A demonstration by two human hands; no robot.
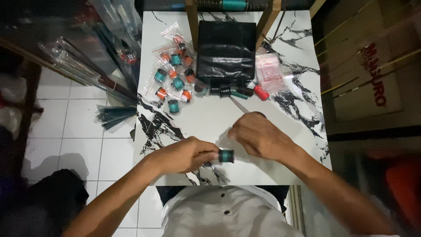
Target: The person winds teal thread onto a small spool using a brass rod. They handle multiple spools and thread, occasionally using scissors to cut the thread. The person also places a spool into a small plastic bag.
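While the left hand (186, 154) grips a small teal spool (226, 156) at lower centre of the frame, it should stay steady over the marble table (210, 118) — the right hand (259, 137), just right of it, is curled, holding what I cannot tell — better it works slowly, close to the spool

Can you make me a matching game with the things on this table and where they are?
Things:
1. teal spool
2. black bag
3. red spool
4. pile of small packets

Places:
A. flat at the far middle of the marble table
B. far left part of the table
C. held in the left hand, near the right hand
D. just right of the row of dark spools, below the black bag

Pairs: 1-C, 2-A, 3-D, 4-B
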